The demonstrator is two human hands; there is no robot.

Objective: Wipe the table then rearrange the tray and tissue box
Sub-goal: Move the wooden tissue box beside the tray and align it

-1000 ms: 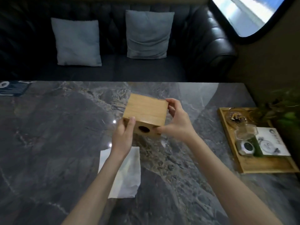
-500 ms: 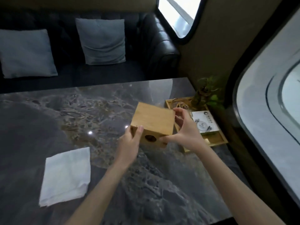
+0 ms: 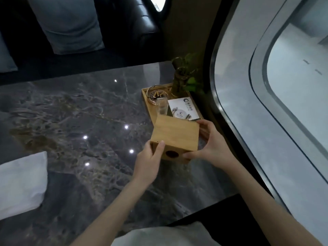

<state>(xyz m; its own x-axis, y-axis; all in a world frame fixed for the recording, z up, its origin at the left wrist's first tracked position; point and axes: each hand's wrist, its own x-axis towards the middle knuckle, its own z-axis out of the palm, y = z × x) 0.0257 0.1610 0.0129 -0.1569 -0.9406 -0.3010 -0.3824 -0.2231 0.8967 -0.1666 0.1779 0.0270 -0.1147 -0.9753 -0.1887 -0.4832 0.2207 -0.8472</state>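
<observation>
I hold a square wooden tissue box with a round hole in its near side, between both hands. My left hand grips its near left corner. My right hand clasps its right side. The box hovers or rests at the near end of the wooden tray; I cannot tell whether it touches the table. The tray sits by the right table edge and holds an ashtray, a glass and a white card. A white cloth lies flat at the near left on the dark marble table.
A potted plant stands at the tray's far end beside the curved window wall on the right. A black sofa with grey cushions runs behind the table. The near table edge is close to my lap.
Both hands have carried the tissue box rightwards, from the table's middle to the near end of the tray. The view has swung right, leaving the cloth at the far left.
</observation>
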